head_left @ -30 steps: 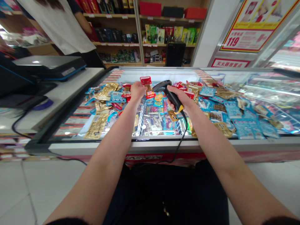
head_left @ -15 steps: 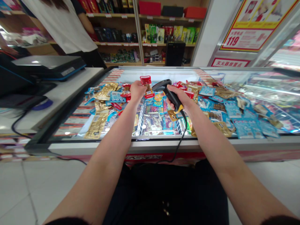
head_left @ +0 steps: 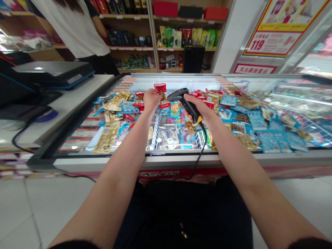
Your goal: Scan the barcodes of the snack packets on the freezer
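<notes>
My left hand pinches a small red snack packet by its edge, holding it up above the glass top of a chest freezer. My right hand is wrapped round the handle of a black and yellow barcode scanner. The scanner's head points left, close to the packet but apart from it. From the handle's base a black cable hangs over the freezer's front edge. Blue packets, gold packets and red ones lie in heaps on both sides of my hands.
On the left a white counter carries a scale and dark equipment. A person in a white top stands behind it, near stocked shelves. Wire baskets with goods show through the glass.
The person behind the counter has shifted slightly to the right. My hands, the packet and the scanner have barely moved, a touch to the left.
</notes>
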`<act>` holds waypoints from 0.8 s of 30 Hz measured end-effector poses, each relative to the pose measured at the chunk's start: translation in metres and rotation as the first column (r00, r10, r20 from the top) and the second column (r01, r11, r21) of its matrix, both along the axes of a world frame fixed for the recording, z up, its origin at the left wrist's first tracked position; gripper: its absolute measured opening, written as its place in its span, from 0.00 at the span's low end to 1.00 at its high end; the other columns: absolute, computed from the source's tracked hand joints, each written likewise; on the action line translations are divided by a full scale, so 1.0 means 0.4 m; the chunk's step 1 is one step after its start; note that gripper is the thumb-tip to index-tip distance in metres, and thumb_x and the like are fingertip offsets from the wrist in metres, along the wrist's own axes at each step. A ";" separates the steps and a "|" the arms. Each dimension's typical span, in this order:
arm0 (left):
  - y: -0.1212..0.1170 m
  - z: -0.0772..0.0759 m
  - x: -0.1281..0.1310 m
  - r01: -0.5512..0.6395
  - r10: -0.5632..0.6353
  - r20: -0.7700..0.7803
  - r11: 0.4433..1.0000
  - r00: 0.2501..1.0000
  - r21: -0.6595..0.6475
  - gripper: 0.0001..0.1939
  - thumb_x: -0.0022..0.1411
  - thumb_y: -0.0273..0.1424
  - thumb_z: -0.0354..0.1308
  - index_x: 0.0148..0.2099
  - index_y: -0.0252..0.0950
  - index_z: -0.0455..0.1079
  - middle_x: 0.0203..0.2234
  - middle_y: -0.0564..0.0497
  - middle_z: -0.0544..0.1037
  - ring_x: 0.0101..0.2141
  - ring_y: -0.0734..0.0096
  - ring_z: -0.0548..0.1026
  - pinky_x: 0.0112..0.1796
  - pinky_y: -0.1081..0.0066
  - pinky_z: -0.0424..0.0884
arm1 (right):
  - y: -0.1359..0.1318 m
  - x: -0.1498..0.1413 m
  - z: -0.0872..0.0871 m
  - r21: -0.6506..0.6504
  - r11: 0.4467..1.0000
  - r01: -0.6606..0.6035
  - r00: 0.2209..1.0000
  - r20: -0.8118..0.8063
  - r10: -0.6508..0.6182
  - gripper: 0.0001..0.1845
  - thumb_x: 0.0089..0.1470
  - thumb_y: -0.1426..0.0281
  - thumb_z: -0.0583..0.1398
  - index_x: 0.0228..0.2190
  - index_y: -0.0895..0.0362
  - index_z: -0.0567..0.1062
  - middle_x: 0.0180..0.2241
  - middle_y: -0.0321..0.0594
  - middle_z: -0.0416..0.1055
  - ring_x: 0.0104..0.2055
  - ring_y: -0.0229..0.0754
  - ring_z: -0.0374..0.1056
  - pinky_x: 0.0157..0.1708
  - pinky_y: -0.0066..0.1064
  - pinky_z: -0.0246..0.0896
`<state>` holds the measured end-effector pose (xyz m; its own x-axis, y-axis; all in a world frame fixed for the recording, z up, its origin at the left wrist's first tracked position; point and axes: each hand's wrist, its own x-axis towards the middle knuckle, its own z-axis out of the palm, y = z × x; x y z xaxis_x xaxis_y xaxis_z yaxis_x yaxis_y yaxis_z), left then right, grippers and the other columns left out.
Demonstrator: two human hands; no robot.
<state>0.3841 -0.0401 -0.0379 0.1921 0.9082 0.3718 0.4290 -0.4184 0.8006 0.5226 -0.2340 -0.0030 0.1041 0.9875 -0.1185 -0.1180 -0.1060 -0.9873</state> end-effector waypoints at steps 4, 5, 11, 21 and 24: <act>0.008 -0.007 0.001 0.008 -0.008 -0.010 1.000 1.000 -0.009 0.15 0.48 0.25 0.59 0.41 0.35 0.71 0.34 0.49 0.79 0.41 0.62 0.77 0.46 0.66 0.69 | 0.000 0.000 0.002 -0.001 1.000 -0.002 1.000 -0.001 0.002 0.26 0.62 0.46 0.56 0.43 0.57 0.72 0.17 0.35 0.68 0.12 0.36 0.61 0.08 0.24 0.58; 0.013 -0.011 0.002 0.012 -0.013 -0.015 1.000 1.000 -0.014 0.15 0.48 0.24 0.59 0.42 0.35 0.71 0.34 0.49 0.79 0.41 0.62 0.77 0.45 0.66 0.69 | 0.000 0.000 0.002 -0.001 1.000 -0.002 1.000 -0.002 0.002 0.26 0.62 0.46 0.56 0.43 0.57 0.72 0.17 0.35 0.68 0.12 0.36 0.61 0.08 0.24 0.58; 0.024 -0.020 0.001 0.016 -0.015 -0.051 1.000 0.999 0.008 0.16 0.51 0.25 0.57 0.44 0.34 0.72 0.35 0.48 0.80 0.41 0.63 0.77 0.46 0.67 0.69 | 0.002 0.003 -0.001 0.016 1.000 0.005 1.000 -0.008 -0.005 0.29 0.61 0.45 0.57 0.46 0.58 0.73 0.18 0.35 0.68 0.13 0.35 0.61 0.10 0.25 0.59; 0.015 0.027 -0.069 -0.040 0.060 -0.112 0.984 0.992 0.176 0.30 0.57 0.30 0.57 0.63 0.38 0.68 0.42 0.45 0.81 0.49 0.55 0.75 0.54 0.61 0.66 | 0.003 0.013 -0.006 0.068 0.996 0.055 0.999 -0.004 -0.054 0.35 0.58 0.42 0.57 0.52 0.58 0.72 0.18 0.35 0.67 0.14 0.37 0.61 0.11 0.27 0.60; 0.002 0.032 -0.089 -0.080 0.132 -0.202 0.966 0.971 0.245 0.33 0.58 0.33 0.58 0.66 0.41 0.65 0.54 0.41 0.76 0.58 0.47 0.69 0.59 0.53 0.62 | 0.004 0.016 -0.008 0.081 0.994 0.071 0.997 -0.010 -0.070 0.37 0.57 0.41 0.57 0.52 0.57 0.72 0.18 0.35 0.67 0.15 0.37 0.61 0.11 0.28 0.59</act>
